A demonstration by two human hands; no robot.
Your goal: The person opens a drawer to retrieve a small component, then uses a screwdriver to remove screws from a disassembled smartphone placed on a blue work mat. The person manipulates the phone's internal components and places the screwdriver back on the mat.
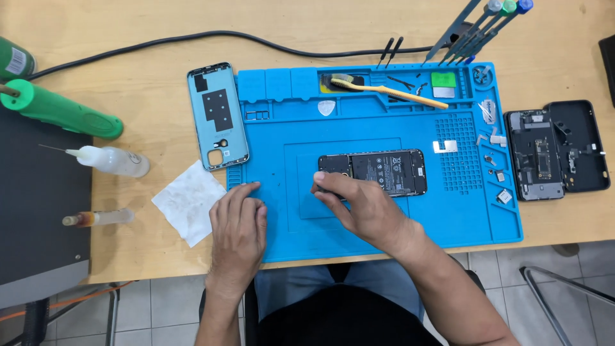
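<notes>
— Where do we have our hands?

— Our right hand (362, 208) has its fingers pinched on the near left corner of the opened phone (378, 172), which lies flat in the middle of the blue mat (397, 224). Our left hand (238, 221) rests palm down with fingers together on the mat's left edge, gripping nothing, well apart from the phone.

— What lies around them?

— Just left of our left hand we see a crumpled white wipe (188, 200) on the table (147, 90). Beyond that hand lies the light blue back cover (217, 115), inside up, partly over the mat's edge. Farther left are a small squeeze bottle (112, 160) and a syringe (99, 218).

— And past the phone?

— Beyond our right hand, a yellow brush (391, 91) lies across the mat's far trays, with screwdrivers (477, 29) standing behind it. To the right of that hand, small loose parts (496, 176) sit along the mat's edge, and a second dismantled phone (554, 154) lies off the mat. Nothing stands between our hands and the phone.
</notes>
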